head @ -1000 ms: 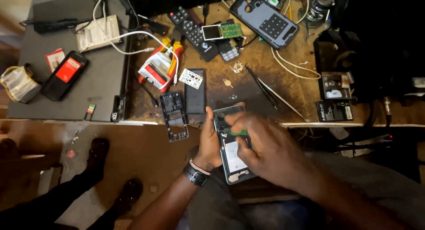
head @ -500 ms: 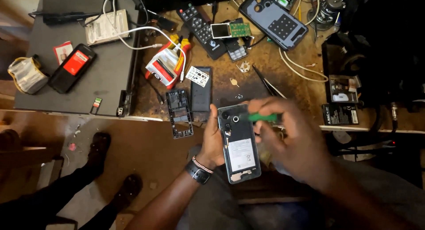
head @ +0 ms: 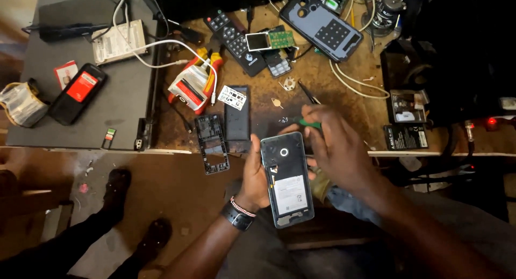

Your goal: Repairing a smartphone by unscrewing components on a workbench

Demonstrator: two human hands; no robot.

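Observation:
My left hand (head: 255,178) grips an opened phone (head: 286,178) from its left side, back facing up, with a white-labelled battery and a round camera ring showing. My right hand (head: 339,146) is just right of the phone's top and pinches a small green-handled tool (head: 308,123) over the bench edge. A black watch and bead bracelet sit on my left wrist. The tool's tip is hidden by my fingers.
On the brown workbench (head: 322,91) lie a black phone frame (head: 211,145), a dark phone (head: 237,119), a remote (head: 235,38), a large grey phone cover (head: 329,29), tweezers, cables and boxes. A grey laptop (head: 123,96) at left carries a red-screened phone (head: 78,93). Someone's shoes (head: 115,185) rest on the floor.
My right hand has lifted off the phone's back and moved up and right with the green tool. The phone's open back now shows fully.

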